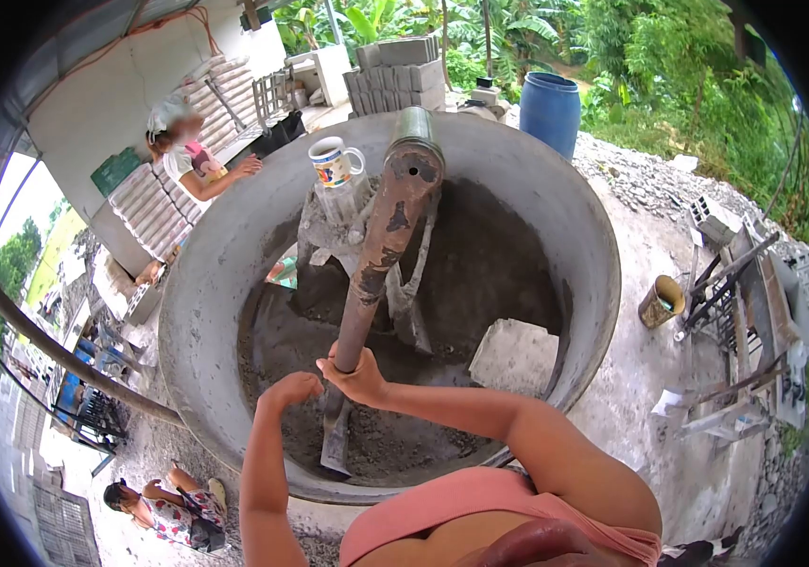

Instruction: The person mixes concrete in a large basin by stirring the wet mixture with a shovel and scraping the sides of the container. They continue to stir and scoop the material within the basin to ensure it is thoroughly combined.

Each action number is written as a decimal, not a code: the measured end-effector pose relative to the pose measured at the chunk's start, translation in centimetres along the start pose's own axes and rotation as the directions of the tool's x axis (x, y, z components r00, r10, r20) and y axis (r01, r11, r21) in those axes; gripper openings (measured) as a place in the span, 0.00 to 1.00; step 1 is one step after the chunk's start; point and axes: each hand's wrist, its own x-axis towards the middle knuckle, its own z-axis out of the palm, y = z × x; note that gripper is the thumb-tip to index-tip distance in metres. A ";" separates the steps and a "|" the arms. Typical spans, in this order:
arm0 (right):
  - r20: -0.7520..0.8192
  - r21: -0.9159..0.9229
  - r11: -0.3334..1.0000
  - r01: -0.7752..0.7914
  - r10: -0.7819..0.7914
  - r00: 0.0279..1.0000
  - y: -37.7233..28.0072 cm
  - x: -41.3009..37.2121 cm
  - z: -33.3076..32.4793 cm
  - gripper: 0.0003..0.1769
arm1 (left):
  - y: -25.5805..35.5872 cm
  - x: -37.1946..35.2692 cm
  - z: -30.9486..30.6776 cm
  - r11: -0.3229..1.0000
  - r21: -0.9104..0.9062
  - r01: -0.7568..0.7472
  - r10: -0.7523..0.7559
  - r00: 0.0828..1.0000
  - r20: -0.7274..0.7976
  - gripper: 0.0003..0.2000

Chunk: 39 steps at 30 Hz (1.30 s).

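Observation:
A rusty metal pipe (376, 260) slants across a large round mixing pan (192, 274). My right hand (355, 378) is wrapped round its near end. Just left of the pipe, my left hand (296, 387) is closed, and I cannot see what, if anything, is in it. Below the hands a metal paddle (336, 444) stands in the grey mix (494, 255). A patterned mug (332, 163) sits upright on the crusted centre post (329, 222). Inside the pan, at the right, lies a pale concrete block (515, 357).
One person (192, 156) stands beyond the pan's left rim; another person (178, 510) is low at the lower left. Stacked sacks (154, 203) line the wall. A blue barrel (549, 113) and hollow blocks (400, 80) stand behind. A bucket (662, 302) is at the right.

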 end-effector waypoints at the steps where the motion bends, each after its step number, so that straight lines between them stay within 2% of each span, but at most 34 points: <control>1: -0.007 0.000 1.000 0.000 0.000 1.000 0.0 0.0 0.0 0.11 | 0.0 -0.1 0.1 1.000 0.002 0.001 -0.001 1.000 0.002 0.16; 3: -0.002 0.007 1.000 -0.012 0.012 1.000 -0.1 0.0 0.0 0.11 | 0.2 -0.2 0.2 0.992 0.086 0.093 -0.098 0.994 0.054 0.17; 6: 0.007 0.019 1.000 -0.025 0.025 1.000 0.0 0.0 0.0 0.11 | -0.1 0.0 0.0 0.990 0.126 0.067 -0.077 0.994 0.072 0.17; 10: 0.022 0.027 0.999 -0.036 0.035 0.999 -0.3 0.0 -0.1 0.11 | -1.3 1.0 -0.1 0.988 0.071 0.136 -0.144 0.982 0.120 0.16; 13: 0.019 0.018 0.999 -0.034 0.033 0.999 -0.2 0.0 0.0 0.11 | -0.7 0.4 0.1 0.991 0.091 0.098 -0.105 0.992 0.070 0.17; 15: 0.020 0.029 0.999 -0.040 0.039 0.999 -0.1 0.0 0.0 0.11 | -0.6 0.3 0.0 0.965 0.257 -0.056 0.030 0.994 0.103 0.15; 19: 0.015 0.057 0.996 -0.061 0.061 0.998 -0.3 0.0 0.0 0.11 | 0.5 -0.3 -0.2 0.963 0.270 -0.013 -0.022 0.992 0.126 0.15; 22: 0.012 -0.014 1.000 -0.020 0.020 1.000 -0.2 0.0 -0.2 0.11 | 0.1 0.5 0.0 0.983 0.170 0.065 -0.079 0.994 0.080 0.16; 24: 0.013 0.027 0.997 -0.066 0.066 0.998 -1.9 0.1 -0.4 0.10 | -0.2 0.8 0.2 0.918 0.378 -0.115 0.082 0.991 0.103 0.14; 26: 0.033 0.049 0.990 -0.132 0.131 0.991 -1.6 0.0 -0.4 0.09 | 2.0 0.1 0.2 0.860 0.505 -0.066 -0.010 0.989 0.146 0.11; 27: -0.021 0.102 0.986 -0.135 0.138 0.990 -2.1 0.0 0.0 0.10 | -1.0 2.2 0.7 0.789 0.567 -0.235 0.146 0.969 0.198 0.10; 28: -0.018 0.060 0.997 -0.052 0.054 0.998 -1.2 0.1 -0.2 0.10 | -5.3 5.6 1.5 0.754 0.570 -0.328 0.233 0.944 0.234 0.12; 29: -0.037 0.095 0.990 -0.103 0.107 0.994 -1.7 0.0 -0.1 0.09 | -6.2 7.0 1.7 0.706 0.615 -0.351 0.216 0.934 0.285 0.13; 30: -0.017 0.076 0.995 -0.061 0.062 0.998 -2.1 0.1 -0.2 0.09 | -5.0 6.6 1.8 0.794 0.581 -0.176 0.050 0.973 0.227 0.15; 32: -0.018 0.123 0.992 0.021 -0.019 1.000 -1.4 0.3 -0.2 0.11 | -1.7 3.5 1.4 0.975 0.215 0.051 -0.070 0.994 0.083 0.16; 34: 0.040 0.114 0.993 0.013 -0.017 0.999 -1.5 0.4 -0.2 0.11 | -0.9 3.2 0.8 0.923 0.385 -0.004 -0.059 0.987 0.152 0.17; 39: 0.075 0.068 0.998 0.018 -0.023 0.997 -1.2 0.6 -0.5 0.09 | 0.1 2.6 0.6 0.945 0.305 0.121 -0.158 0.982 0.099 0.17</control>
